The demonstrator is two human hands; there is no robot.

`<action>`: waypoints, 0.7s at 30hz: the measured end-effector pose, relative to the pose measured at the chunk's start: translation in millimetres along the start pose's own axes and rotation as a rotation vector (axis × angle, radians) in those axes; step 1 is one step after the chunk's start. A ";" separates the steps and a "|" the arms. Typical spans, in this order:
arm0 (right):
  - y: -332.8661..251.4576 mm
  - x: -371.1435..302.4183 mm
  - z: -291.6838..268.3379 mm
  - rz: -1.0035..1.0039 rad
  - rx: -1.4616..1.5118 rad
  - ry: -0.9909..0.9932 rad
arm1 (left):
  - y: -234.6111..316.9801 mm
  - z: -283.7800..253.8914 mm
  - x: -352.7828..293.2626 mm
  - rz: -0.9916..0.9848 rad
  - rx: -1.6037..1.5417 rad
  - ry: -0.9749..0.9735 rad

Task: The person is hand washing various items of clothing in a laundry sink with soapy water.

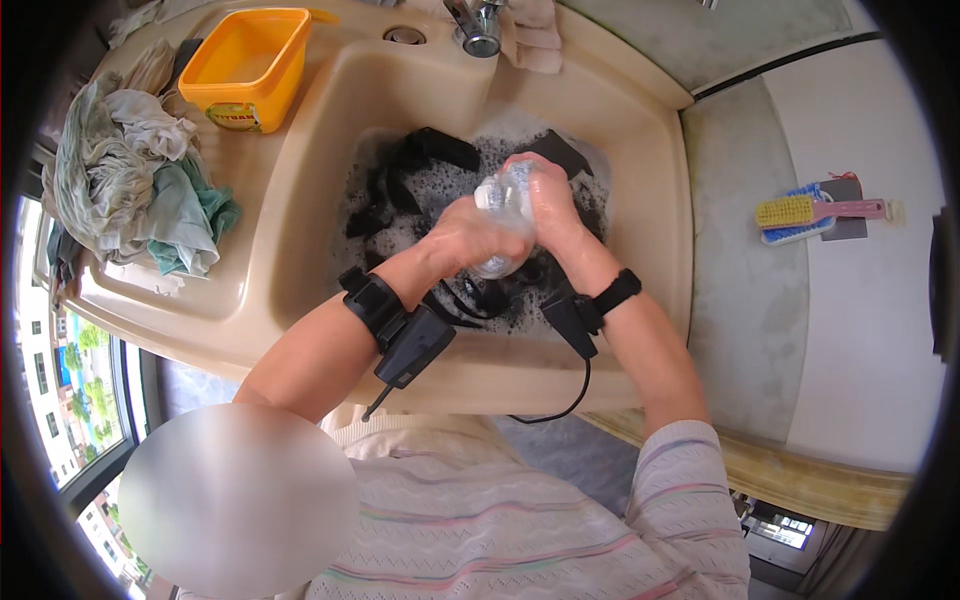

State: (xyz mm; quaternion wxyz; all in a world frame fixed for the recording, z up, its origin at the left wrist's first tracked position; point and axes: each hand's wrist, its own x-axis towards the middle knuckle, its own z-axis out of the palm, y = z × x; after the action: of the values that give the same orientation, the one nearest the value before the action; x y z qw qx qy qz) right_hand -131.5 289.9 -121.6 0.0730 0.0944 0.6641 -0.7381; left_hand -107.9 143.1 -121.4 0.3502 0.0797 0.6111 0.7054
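Over the soapy water of a beige sink basin (310,200), both my hands are closed around a shiny silvery-white thing (520,180), whose kind I cannot make out. My left hand (470,235) wraps it from the near left, its fingers smeared by motion. On the other side my right hand (552,205) grips its upper right part. Some of the thing shows below my left hand. Black pieces, some strap-like, soak in the foam; one flat black piece (447,148) rises at the back left, another (558,152) beside my right hand.
A chrome tap (480,35) stands at the sink's back edge. An orange plastic tub (250,70) and a heap of wet pale and green cloths (130,170) occupy the left ledge. Brushes, one pink-handled (850,209), hang at the right wall. Black devices are strapped to both wrists, a cable trailing between.
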 end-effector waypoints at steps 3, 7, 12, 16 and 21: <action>-0.8 0.7 7.3 0.041 0.072 0.071 | 0.2 -4.5 0.9 0.031 0.015 0.082; -28.2 -13.7 13.0 0.029 0.365 0.047 | 21.8 -16.3 -4.9 0.028 -0.435 0.006; -13.5 -64.3 -3.4 0.174 0.503 -0.234 | 34.7 -14.6 -18.7 0.065 -1.025 -0.340; -34.9 -54.9 10.0 -0.157 0.607 -0.413 | 17.7 7.4 -25.4 -0.089 -0.973 -0.455; -62.2 -56.6 0.9 -0.115 0.344 -0.437 | 21.4 6.4 -29.4 -0.086 -0.925 -0.525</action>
State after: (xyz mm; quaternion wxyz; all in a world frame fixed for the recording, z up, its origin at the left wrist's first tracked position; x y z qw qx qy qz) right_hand -91.1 294.7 -48.0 0.1553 -0.0938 0.5019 -0.8457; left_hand -91.1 130.7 -90.9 0.5187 0.0657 0.1309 0.8423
